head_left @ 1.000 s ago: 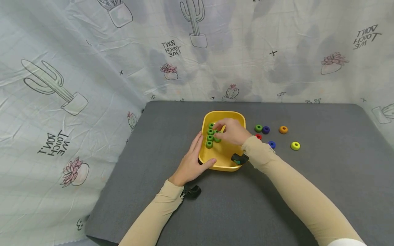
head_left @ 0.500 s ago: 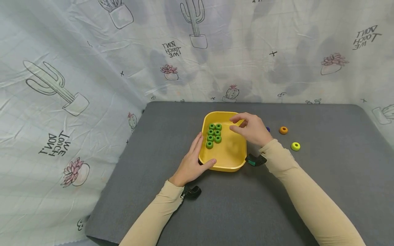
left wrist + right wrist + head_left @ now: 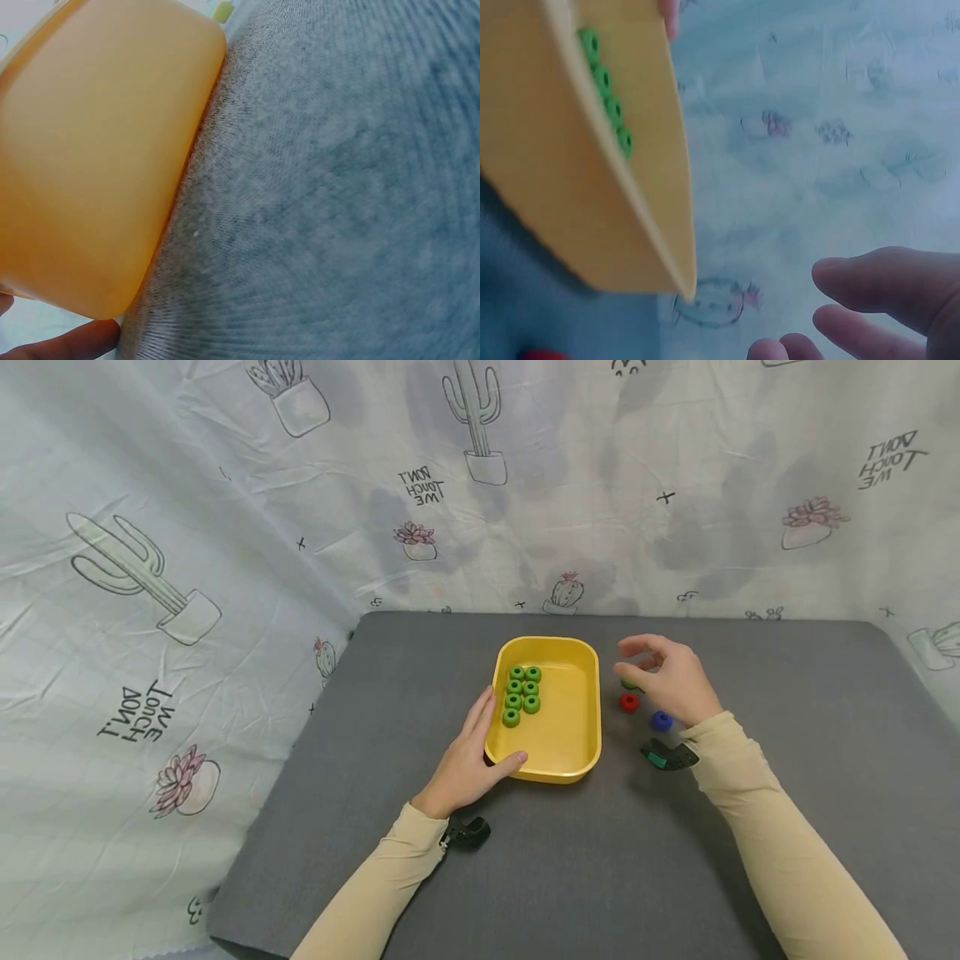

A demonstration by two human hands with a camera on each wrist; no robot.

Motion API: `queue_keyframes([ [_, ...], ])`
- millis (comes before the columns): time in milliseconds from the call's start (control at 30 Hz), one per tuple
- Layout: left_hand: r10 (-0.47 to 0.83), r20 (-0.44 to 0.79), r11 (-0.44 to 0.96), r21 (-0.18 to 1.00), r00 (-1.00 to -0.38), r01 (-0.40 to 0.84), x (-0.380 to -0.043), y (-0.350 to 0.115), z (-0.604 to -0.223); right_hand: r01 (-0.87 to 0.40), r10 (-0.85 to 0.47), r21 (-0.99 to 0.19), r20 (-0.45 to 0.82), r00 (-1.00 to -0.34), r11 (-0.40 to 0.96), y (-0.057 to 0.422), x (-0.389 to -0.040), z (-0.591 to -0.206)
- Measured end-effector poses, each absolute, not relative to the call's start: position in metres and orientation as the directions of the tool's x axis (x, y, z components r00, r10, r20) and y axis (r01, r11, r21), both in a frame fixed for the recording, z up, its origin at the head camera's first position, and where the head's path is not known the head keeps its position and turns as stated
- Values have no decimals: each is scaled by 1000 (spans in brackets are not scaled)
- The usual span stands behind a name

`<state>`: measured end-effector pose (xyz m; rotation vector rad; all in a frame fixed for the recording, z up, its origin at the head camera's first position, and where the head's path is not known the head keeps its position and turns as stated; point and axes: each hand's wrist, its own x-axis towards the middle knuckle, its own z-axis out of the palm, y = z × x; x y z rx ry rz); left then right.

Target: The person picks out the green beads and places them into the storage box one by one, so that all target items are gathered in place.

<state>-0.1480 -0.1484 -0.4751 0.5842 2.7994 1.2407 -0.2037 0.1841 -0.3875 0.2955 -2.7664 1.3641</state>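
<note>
My left hand (image 3: 465, 768) rests against the left side of the yellow tray (image 3: 558, 752), fingers along its wall and thumb at the near rim. In the left wrist view a fingertip (image 3: 75, 341) touches the tray's lower corner. Inside the tray several green ring-shaped beads (image 3: 532, 704) stand in two columns on the left. To the right of the tray my right hand (image 3: 671, 681) hovers, thumb and fingers apart with nothing seen between them. Under it a green bead (image 3: 628, 683) is partly hidden. A red bead (image 3: 629, 702) and a blue bead (image 3: 662, 721) lie just nearer.
The grey table (image 3: 570, 877) carries everything. A cloth with printed cacti (image 3: 487, 527) hangs behind it and on the left. Black wrist cameras (image 3: 670, 754) stick out below both wrists.
My right hand has left the green beads in the tray and moved right, past the rim, over the loose beads. The left hand stays at the tray.
</note>
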Motion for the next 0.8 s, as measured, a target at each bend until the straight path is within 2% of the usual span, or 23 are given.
queue_keyframes([
  [333,350,131,607,722,-927,332,-147,-149,-475,-144,-125,-781,85,-988,608,202,-205,-402],
  [800,343,112,617,722,-933,313,-147,-148,-472,-38,-129,-750,-64,-990,661,206,-219,-421],
])
